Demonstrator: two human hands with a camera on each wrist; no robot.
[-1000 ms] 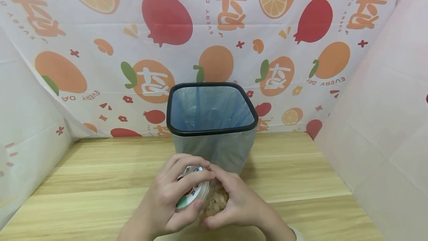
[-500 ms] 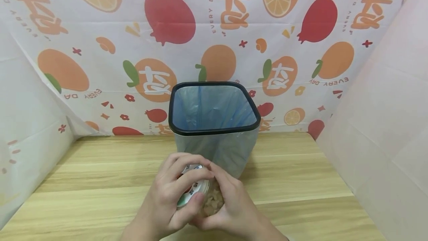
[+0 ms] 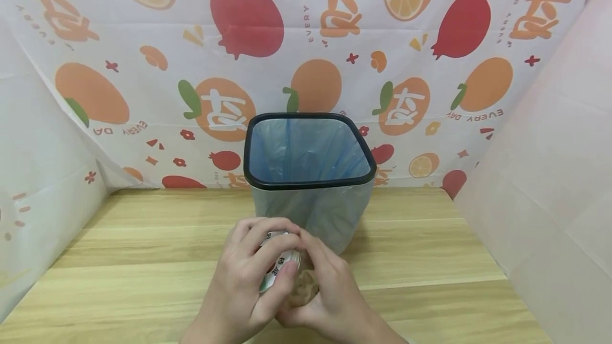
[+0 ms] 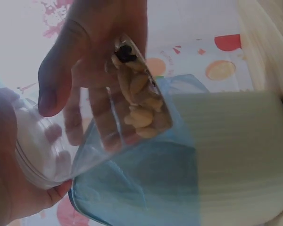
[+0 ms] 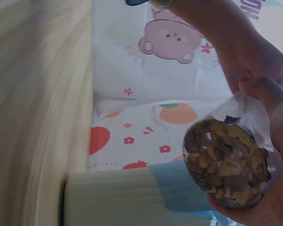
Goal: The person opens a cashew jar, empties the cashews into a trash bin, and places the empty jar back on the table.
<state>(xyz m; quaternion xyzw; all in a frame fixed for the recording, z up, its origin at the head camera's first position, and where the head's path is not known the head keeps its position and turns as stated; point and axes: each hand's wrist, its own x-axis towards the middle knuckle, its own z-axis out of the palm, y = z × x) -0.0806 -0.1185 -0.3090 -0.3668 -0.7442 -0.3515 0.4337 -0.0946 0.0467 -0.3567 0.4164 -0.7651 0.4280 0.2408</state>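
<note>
A clear plastic jar (image 4: 96, 153) is held between both hands in front of the bin. Tan, nut-like pieces (image 4: 141, 108) lie toward its base, with a dark bit among them. My left hand (image 3: 244, 275) grips the jar's lid (image 3: 289, 258), fingers curled over its top and thumb against its near side; the printed white label shows in part. My right hand (image 3: 337, 288) curls round the jar's body. In the right wrist view the round jar bottom (image 5: 226, 165) faces the camera, full of pieces. Hands cover much of the jar in the head view.
Right behind the hands stands a pale bin (image 3: 311, 185) with a black rim and a blue-tinted liner. It rests on a light wood table (image 3: 158, 259). A fruit-printed cloth (image 3: 296, 36) hangs behind, with pale cloth along both sides.
The left thumb has slid up and inward over the lid, and less of the label shows. The right hand has shifted slightly closer to the left. The whole head view has moved a little.
</note>
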